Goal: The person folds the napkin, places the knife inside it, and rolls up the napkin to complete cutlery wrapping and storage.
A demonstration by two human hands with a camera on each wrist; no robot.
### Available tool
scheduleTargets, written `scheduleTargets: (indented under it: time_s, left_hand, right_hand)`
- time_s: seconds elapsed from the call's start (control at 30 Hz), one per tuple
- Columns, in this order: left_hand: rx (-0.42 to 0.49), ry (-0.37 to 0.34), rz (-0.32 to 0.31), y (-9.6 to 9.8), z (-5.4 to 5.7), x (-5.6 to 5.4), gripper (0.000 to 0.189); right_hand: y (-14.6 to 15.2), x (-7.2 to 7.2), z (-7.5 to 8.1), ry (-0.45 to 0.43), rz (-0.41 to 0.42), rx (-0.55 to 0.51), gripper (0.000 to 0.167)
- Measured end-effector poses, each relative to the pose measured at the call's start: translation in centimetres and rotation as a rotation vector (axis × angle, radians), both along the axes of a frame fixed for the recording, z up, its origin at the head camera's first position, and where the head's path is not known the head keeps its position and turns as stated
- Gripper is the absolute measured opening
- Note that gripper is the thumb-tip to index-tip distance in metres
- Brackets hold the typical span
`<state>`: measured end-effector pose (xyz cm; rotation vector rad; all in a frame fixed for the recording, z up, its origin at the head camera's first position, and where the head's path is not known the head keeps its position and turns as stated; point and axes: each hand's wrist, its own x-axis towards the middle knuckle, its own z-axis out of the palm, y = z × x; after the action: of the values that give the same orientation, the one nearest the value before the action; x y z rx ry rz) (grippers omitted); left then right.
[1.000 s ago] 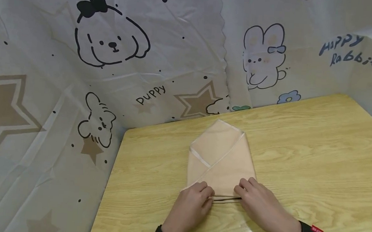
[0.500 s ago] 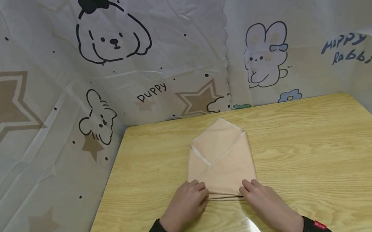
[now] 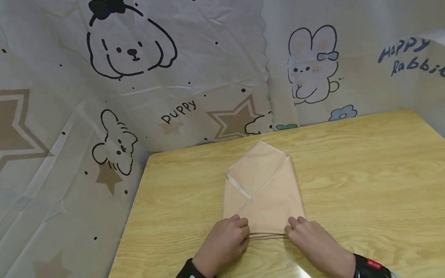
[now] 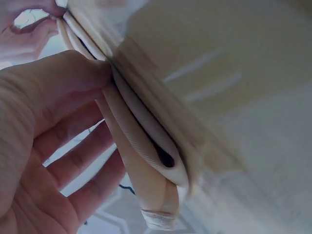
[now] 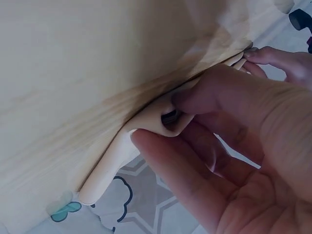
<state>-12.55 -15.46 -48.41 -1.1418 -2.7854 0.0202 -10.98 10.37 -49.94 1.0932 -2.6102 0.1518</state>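
A peach folded cloth with pale hemmed edges lies on the table, its far end tapering to a blunt point. At its near left corner my left hand pinches the stacked layers. My right hand pinches the near right corner. Seen from the left wrist, the cloth's rolled layers show a dark gap, with the thumb pressed on the fold. From the right wrist, thumb and fingers hold the layered edge near a similar dark opening. The fingertips under the cloth are partly hidden.
The wood-grain table reaches beyond the cloth on every side. A pale sheet printed with cartoon animals and stars hangs behind it and along the left edge.
Both hands have slid slightly apart along the cloth's near edge, showing more of the edge between them. The layers there look closer together; the rest of the cloth keeps its shape.
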Motion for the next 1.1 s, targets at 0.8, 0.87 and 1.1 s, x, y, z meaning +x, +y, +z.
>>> scheduleTargets:
  time_s: [0.8,0.87,1.1]
  left_hand:
    - [0.174,-0.164,0.011,-0.4,-0.5,-3.6,0.023]
    - [0.168,-0.179,0.025,-0.5,-0.5,-3.9,0.02]
    - [0.097,-0.11,0.055,-0.3,-0.5,-4.2,0.016]
  right_hand:
    - [1.5,-4.8,0.6,-0.387,0.044,-0.261,0.038]
    - [1.4,-4.9,0.5,-0.343,0.034,-0.248,0.037]
    - [-0.5,-2.6,0.6,0.089,0.002,-0.123,0.029]
